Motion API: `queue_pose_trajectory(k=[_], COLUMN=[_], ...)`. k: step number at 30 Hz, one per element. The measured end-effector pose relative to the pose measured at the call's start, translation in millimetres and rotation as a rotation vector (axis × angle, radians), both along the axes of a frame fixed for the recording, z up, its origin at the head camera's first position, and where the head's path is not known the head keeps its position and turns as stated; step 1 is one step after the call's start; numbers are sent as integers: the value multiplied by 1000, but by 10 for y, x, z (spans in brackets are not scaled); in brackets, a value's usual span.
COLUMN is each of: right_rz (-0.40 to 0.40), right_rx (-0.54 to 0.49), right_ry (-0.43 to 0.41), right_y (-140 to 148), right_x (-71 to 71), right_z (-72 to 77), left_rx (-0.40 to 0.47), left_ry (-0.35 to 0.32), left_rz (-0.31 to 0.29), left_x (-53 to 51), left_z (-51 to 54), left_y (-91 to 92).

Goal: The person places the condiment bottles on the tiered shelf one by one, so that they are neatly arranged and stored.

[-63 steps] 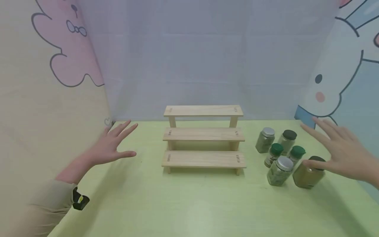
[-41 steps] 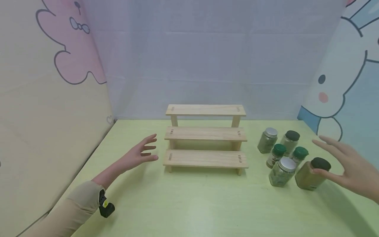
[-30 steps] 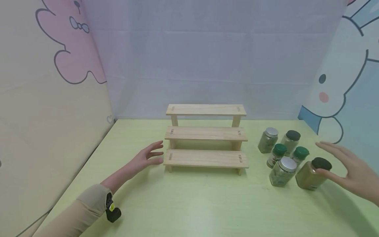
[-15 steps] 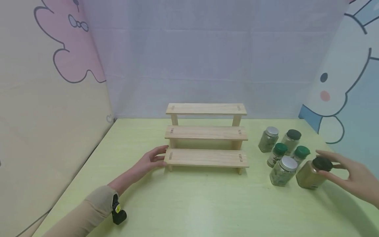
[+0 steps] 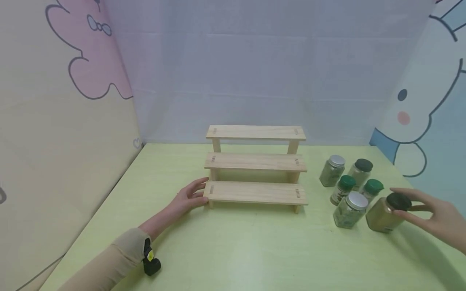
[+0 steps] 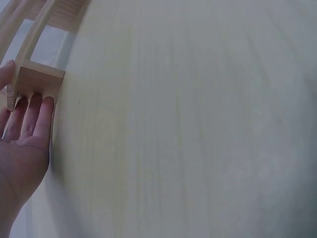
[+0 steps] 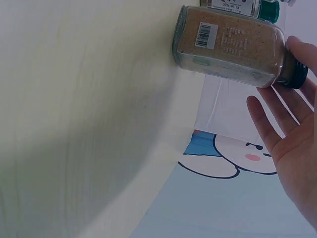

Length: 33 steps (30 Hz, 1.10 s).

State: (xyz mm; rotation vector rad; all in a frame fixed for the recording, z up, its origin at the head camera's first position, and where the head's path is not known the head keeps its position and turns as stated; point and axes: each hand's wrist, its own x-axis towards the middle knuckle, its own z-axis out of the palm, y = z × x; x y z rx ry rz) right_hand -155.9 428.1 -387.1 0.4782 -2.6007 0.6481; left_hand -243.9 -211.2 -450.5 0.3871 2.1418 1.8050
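Note:
A three-step wooden shelf rack (image 5: 255, 192) stands in the middle of the table. My left hand (image 5: 189, 196) grips the left end of its lowest step; in the left wrist view the thumb lies on the board and the fingertips touch the end support (image 6: 42, 79). At the right, a square glass spice jar (image 5: 381, 216) of brown powder stands upright. My right hand (image 5: 437, 214) pinches it at the black lid (image 7: 298, 74), thumb on one side and fingers on the other. A barcode label (image 7: 206, 35) shows on the jar.
Several other spice jars crowd beside the brown one: two silver-lidded jars (image 5: 350, 210), two green-capped jars (image 5: 343, 190) and a black-lidded jar (image 5: 360, 171). The light green table (image 5: 236, 250) meets a pale back curtain (image 5: 236, 81) and cartoon-printed side walls.
My left hand has come in rightward from the open table to the rack's lowest step. My right hand has lowered and closed round the brown jar's lid. Rack and jars have stayed put.

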Motion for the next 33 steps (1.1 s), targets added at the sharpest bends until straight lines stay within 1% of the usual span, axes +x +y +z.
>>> queue_pose_trajectory(k=[1,4,9,12,15,20,22,26,32,33], right_rz=[2,-27,-87,-91,-116,-142,-132,-115,-144,-156], right_rx=[-5,-18,16,22,35,93,123,191,227,232], right_ry=[-16,-68,-154,-176,-202,-271,-276,-258,-246,-256], right_y=[3,-5,5,16,18,7,2,6,46,55], right_x=[1,5,1,-2,-1,-1,-11,-49,-123,-138], right_z=[13,34,71,113,160,210,232,312,520,567], left_rx=[9,28,36,44,51,50,49,41,52,55], left_ry=[0,6,10,13,15,19,17,7,0,-2], left_rz=[0,-1,7,12,11,9,12,21,26,27], left_x=[0,-3,-9,-9,-3,13,14,15,33,36], left_z=[-9,-35,-66,-74,-83,-88,-92,-99,-86,-82], left_y=[-2,-5,2,4,1,12,20,20,13,13])
